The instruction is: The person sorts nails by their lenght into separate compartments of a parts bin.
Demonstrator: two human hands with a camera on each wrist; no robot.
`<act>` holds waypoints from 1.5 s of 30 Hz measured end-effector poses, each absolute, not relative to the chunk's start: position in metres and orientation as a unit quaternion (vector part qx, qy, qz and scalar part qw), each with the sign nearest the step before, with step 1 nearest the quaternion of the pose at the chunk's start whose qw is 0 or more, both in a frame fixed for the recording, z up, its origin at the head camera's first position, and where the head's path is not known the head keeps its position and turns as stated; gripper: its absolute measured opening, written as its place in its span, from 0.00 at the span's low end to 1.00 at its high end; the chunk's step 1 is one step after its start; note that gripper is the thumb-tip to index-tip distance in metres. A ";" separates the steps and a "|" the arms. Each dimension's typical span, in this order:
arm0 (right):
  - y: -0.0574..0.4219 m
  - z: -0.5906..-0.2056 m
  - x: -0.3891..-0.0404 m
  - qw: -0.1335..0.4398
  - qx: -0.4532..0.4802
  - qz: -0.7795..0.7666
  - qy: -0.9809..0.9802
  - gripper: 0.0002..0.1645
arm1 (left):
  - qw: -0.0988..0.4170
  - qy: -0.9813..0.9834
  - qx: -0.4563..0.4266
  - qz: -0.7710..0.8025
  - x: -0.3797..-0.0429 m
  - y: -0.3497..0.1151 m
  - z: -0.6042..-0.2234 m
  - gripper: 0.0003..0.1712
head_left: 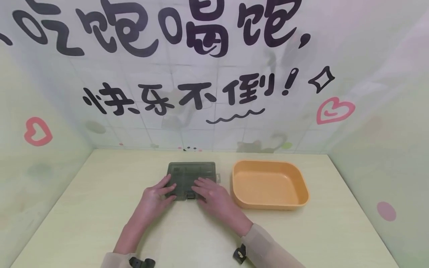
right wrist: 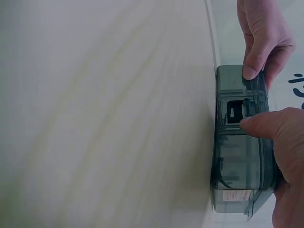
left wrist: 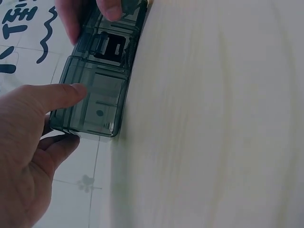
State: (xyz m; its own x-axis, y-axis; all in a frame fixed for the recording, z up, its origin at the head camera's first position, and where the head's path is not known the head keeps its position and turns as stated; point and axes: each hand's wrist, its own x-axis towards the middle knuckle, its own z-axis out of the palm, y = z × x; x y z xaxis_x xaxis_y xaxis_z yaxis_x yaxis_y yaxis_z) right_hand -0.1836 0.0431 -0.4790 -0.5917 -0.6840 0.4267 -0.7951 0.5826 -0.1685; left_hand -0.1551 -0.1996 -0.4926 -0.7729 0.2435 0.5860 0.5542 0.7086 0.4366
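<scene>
A dark green see-through plastic storage box (head_left: 186, 175) lies flat on the table, its lid down. Dividers show faintly through it. At its left end my left hand (head_left: 155, 195) holds the box, the thumb on the front face and the other fingers over the lid and side. My right hand (head_left: 214, 195) lies over the front right part, fingers on the lid. In the right wrist view, the right thumb (right wrist: 261, 124) touches the edge of the front latch (right wrist: 235, 112). The undersides of the right fingers are hidden there.
Just right of the box stands an orange rectangular basin (head_left: 268, 186). Its inside shows only bare orange floor. A pale wood table (head_left: 187, 238) runs beneath everything, with a printed wall (head_left: 201, 134) behind and side walls left and right.
</scene>
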 end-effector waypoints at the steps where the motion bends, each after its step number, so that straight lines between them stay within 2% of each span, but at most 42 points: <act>1: 0.042 -0.479 -0.184 0.160 0.427 0.170 -0.874 0.25 | 0.258 -0.888 -0.227 -0.305 -0.155 -0.200 -0.493 0.26; 5: 0.036 -0.479 -0.186 0.160 0.437 0.154 -0.871 0.26 | 0.269 -0.885 -0.231 -0.302 -0.154 -0.200 -0.492 0.26; 15: 0.032 -0.488 -0.193 0.192 0.451 0.103 -0.865 0.31 | 0.230 -0.898 -0.213 -0.309 -0.154 -0.198 -0.488 0.24; 20: 0.029 -0.490 -0.195 0.206 0.455 0.076 -0.863 0.33 | 0.250 -0.892 -0.215 -0.310 -0.154 -0.198 -0.489 0.25; 35: 0.020 -0.490 -0.196 0.235 0.441 -0.001 -0.866 0.33 | 0.253 -0.887 -0.226 -0.314 -0.158 -0.199 -0.491 0.25; 45: 0.017 -0.493 -0.195 0.268 0.443 -0.035 -0.855 0.28 | 0.251 -0.890 -0.220 -0.312 -0.156 -0.197 -0.488 0.25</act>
State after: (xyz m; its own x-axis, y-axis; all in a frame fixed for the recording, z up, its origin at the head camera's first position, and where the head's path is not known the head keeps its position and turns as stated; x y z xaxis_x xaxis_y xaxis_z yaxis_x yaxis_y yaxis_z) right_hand -0.1952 0.0171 -0.4926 -0.4637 -0.7763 0.4270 -0.7389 0.6048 0.2970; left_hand -0.1559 -0.1966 -0.4882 -0.7773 0.2346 0.5838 0.5479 0.7084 0.4449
